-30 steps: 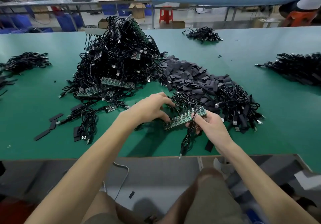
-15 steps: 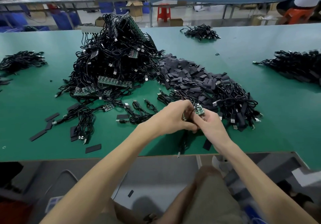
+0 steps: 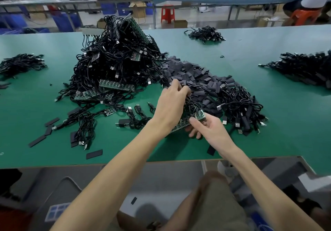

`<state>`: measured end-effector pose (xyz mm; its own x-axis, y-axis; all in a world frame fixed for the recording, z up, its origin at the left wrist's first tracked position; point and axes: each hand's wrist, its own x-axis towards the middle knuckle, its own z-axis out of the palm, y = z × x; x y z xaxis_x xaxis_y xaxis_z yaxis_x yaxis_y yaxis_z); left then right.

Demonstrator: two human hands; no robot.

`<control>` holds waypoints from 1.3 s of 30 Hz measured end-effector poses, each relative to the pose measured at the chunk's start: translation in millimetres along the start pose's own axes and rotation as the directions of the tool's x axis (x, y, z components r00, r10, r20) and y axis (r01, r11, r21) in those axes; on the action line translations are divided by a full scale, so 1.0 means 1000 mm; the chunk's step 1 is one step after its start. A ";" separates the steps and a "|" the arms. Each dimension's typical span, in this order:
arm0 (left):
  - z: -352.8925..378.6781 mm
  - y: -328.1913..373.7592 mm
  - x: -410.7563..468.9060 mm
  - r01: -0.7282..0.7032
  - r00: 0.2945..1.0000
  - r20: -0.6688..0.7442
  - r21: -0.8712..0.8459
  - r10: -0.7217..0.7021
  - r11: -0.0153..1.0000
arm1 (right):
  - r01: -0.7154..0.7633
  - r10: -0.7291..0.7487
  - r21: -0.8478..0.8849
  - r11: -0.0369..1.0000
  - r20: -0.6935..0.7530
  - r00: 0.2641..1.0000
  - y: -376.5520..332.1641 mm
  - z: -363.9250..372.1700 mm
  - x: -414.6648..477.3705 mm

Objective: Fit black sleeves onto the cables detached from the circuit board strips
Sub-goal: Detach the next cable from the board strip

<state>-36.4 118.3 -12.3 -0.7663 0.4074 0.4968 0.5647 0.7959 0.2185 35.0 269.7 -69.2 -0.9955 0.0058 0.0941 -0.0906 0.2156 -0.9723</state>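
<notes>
The bare left forearm [image 3: 111,173] and right forearm [image 3: 259,180] stretch forward and angle toward each other. The left hand [image 3: 170,105] is back-up with the wrist slightly bent. Its fingers [image 3: 176,87] are bunched and curled downward, pinching thin black cables [image 3: 192,105]. The right hand [image 3: 210,129] is just beside it and nearer the body, palm turned to the left. Its thumb [image 3: 193,121] presses on top of a narrow green circuit board strip [image 3: 200,114], and its curled fingers [image 3: 193,134] hold the strip from beneath. The left wrist lies over the strip's near end.
</notes>
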 end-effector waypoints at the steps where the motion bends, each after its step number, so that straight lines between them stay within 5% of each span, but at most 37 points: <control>1: 0.005 -0.001 -0.003 0.044 0.999 0.023 -0.062 -0.042 0.997 | -0.001 0.001 0.013 1.000 0.003 1.000 0.000 0.000 0.000; 5: 0.016 -0.008 -0.015 0.125 0.992 0.026 -0.373 -0.124 0.919 | 0.003 -0.004 0.062 0.998 0.014 1.000 0.001 0.001 0.000; 10: 0.013 -0.018 -0.027 -0.022 0.995 0.083 -0.430 0.063 0.903 | 0.008 -0.010 0.061 0.998 0.032 0.999 0.002 0.001 0.000; 17: 0.009 -0.021 -0.017 0.057 0.998 0.014 -0.084 -0.056 0.995 | -0.006 0.005 0.032 0.999 0.035 0.999 0.003 0.001 -0.001; 22: 0.006 -0.009 -0.006 0.098 0.979 0.172 0.061 -0.107 0.993 | -0.008 0.007 0.027 1.000 0.030 1.000 0.003 0.000 0.000; 25: 0.006 -0.004 -0.002 0.103 0.984 0.138 0.081 -0.113 0.991 | -0.007 0.006 0.023 1.000 0.024 1.000 0.004 0.000 0.000; 29: 0.003 0.002 0.000 0.031 0.997 -0.066 -0.177 -0.044 0.984 | -0.003 0.003 0.010 1.000 0.018 1.000 0.003 0.001 -0.001; 34: 0.005 -0.001 -0.003 -0.038 0.968 0.222 -0.335 0.118 0.941 | -0.009 0.008 0.032 0.999 0.015 1.000 0.000 0.001 -0.001; 39: 0.013 -0.012 -0.016 0.040 0.978 0.201 -0.409 0.048 0.912 | 0.014 -0.015 0.058 0.998 0.006 1.000 -0.001 0.001 -0.001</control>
<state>-35.1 108.0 -33.3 -0.7845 0.5264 0.3277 0.6097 0.5585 0.5625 35.9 269.0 -68.7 -0.9943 -0.0030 0.1070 -0.1061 0.1587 -0.9816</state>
